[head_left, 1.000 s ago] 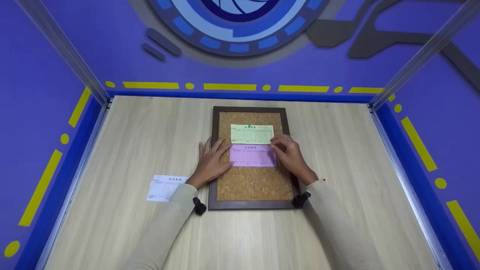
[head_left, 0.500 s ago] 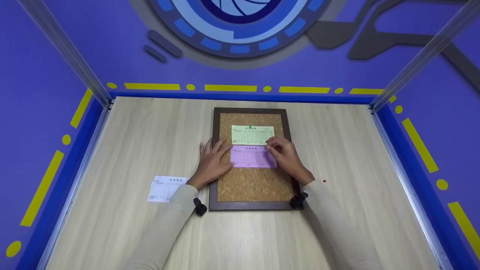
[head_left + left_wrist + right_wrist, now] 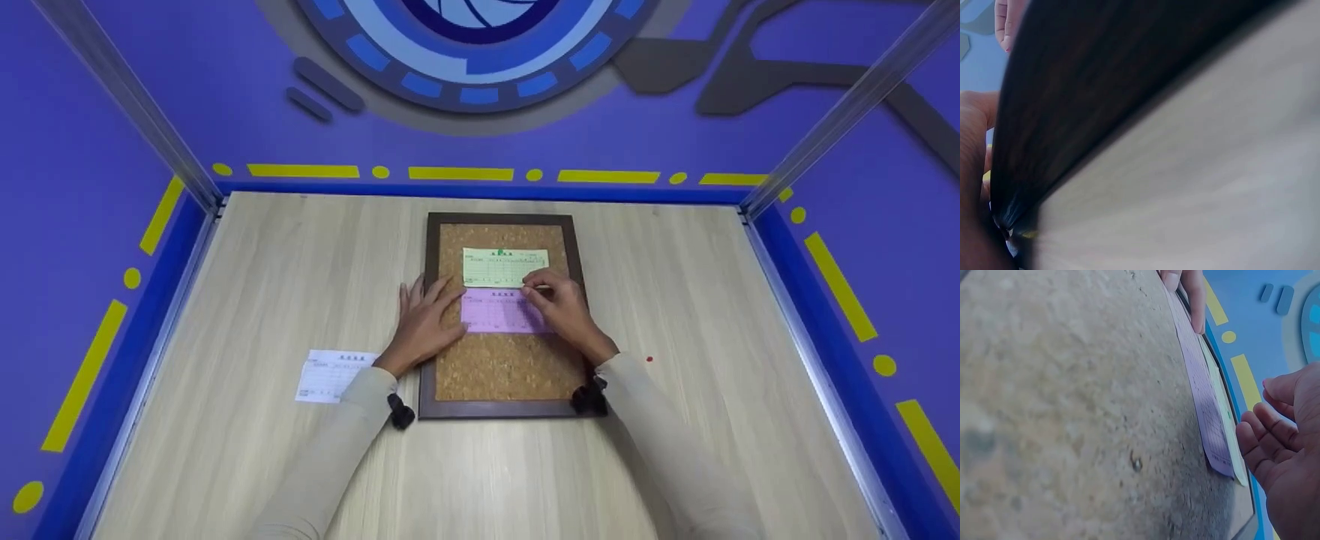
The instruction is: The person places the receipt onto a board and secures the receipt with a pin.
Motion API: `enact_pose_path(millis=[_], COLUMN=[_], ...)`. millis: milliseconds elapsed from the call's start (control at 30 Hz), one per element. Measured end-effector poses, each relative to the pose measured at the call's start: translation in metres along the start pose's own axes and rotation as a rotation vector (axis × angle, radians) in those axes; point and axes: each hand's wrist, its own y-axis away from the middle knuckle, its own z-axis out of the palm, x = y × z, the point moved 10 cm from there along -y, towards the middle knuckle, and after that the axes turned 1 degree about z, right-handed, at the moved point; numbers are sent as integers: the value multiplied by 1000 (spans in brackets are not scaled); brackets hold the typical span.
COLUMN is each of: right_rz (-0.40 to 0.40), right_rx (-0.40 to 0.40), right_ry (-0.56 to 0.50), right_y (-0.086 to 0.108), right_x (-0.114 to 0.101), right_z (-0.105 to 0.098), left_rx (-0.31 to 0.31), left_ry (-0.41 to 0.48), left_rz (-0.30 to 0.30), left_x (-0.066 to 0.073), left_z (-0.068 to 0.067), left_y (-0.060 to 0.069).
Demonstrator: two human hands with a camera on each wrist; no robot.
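A cork board (image 3: 495, 367) in a dark frame lies on the table. A green slip (image 3: 491, 268) with a green push pin (image 3: 500, 253) at its top edge lies above a purple slip (image 3: 499, 311) on the cork. My left hand (image 3: 425, 328) rests over the board's left side, fingertips and thumb on the purple slip's left edge. Above the purple slip, my right hand (image 3: 564, 304) pinches a small red push pin (image 3: 1264, 383), mostly hidden by the fingertips. In the right wrist view this hand is held just off the paper.
A white slip (image 3: 330, 375) lies left of the board, partly under my left sleeve. A small red pin (image 3: 649, 359) lies on the table (image 3: 697, 300) to the right. Blue walls (image 3: 480, 150) close off the back and sides.
My right hand has moved left, from the slips' right edge toward their middle, still pinching the pin. My left hand has stayed in place.
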Motion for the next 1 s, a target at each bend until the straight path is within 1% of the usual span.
enact_pose_path(millis=[133, 333, 600, 867, 1000], right_rz=[7, 42, 62, 97, 144], right_rx=[-12, -28, -42, -40, -43], right_ry=[14, 39, 51, 106, 120], right_y=[-3, -7, -10, -12, -13], right_x=[-1, 2, 5, 7, 10], right_z=[3, 9, 17, 22, 26], left_rx=[-2, 0, 10, -1, -5], left_ry=[6, 25, 22, 21, 11], left_rz=[-1, 11, 26, -7, -11], left_x=[0, 2, 2, -1, -2], left_z=[0, 0, 0, 1, 1], left_y=[-1, -1, -1, -2, -1])
